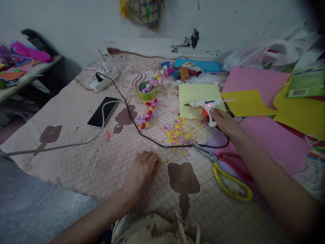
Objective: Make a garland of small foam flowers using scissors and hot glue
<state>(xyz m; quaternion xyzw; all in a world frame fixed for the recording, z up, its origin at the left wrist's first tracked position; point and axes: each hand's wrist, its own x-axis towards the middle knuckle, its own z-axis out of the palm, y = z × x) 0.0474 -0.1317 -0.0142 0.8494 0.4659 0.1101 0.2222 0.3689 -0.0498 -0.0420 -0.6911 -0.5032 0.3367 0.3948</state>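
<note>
My right hand is wrapped round the handle of a white glue gun with an orange trigger and a small red light. Its dark nozzle points left over a pale yellow sheet, and a clear glue stick pokes out behind. Low over the cloth, my left hand has its fingers closed, with a thin white cord looping out at the fingertips. Small paper snippets in yellow, pink and purple lie heaped between the hands. Scissors with red and yellow handles rest beside the heap.
A black cable runs from the power strip across the table. A phone on a grey cord lies left. A tape roll and a colourful paper strip stand mid-table. Pink sheets cover the right side.
</note>
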